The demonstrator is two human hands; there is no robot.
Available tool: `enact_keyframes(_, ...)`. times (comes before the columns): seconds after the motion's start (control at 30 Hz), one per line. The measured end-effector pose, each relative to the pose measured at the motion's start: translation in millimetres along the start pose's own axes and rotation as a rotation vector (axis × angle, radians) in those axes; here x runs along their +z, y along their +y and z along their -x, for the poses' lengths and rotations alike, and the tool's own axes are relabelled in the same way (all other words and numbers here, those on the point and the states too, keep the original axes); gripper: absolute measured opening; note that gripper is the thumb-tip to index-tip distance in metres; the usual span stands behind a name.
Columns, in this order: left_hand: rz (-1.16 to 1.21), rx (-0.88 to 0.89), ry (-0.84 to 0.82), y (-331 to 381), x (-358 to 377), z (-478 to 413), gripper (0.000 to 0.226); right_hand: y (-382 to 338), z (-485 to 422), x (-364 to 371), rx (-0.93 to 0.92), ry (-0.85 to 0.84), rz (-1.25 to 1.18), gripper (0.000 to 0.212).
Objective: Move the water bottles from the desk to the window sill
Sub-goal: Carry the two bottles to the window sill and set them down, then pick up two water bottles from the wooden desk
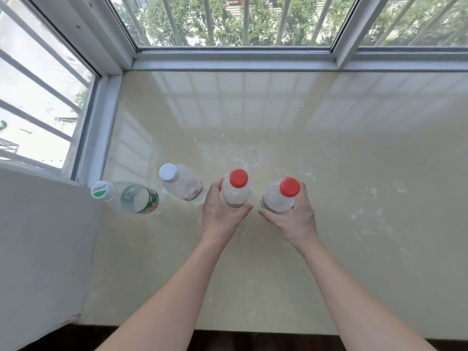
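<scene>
Two bare forearms are reaching up from the bottom of the frame over the cream window sill (pixel 291 274). At mid-frame the left hand (pixel 221 215) is wrapping its fingers (pixel 211 192) around a red-capped bottle (pixel 236 190), and the right hand (pixel 295 215) is curling its fingers (pixel 302 196) around a second red-capped bottle (pixel 279 197); both bottles are standing on the sill, just beside each other. Left of them, a white-capped bottle (pixel 182 183) and a green-labelled bottle (pixel 134 197) are standing near the left wall. Beyond, the window (pixel 235 21) is showing bars and trees.
</scene>
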State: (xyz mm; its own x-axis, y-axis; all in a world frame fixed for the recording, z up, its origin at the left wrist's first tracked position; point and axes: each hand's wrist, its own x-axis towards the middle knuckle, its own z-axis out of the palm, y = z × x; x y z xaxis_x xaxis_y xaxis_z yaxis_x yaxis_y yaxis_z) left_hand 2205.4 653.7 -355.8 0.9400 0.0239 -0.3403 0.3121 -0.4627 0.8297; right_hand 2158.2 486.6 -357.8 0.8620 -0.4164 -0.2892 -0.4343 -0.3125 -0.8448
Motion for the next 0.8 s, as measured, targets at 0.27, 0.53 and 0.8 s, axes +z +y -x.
enact_keyframes(0.27,-0.550,-0.021,-0.046,-3,-29,49,0.079,-6,26,-37,-0.031,-0.150,0.465,0.097)
enact_keyframes(0.53,-0.958,0.331,0.026,65,-92,112,0.061,-100,53,-121,-0.200,-0.158,0.917,0.079)
enact_keyframes(0.8,-0.893,0.602,0.257,190,-145,139,0.059,-221,82,-177,-0.455,0.054,0.952,0.061)
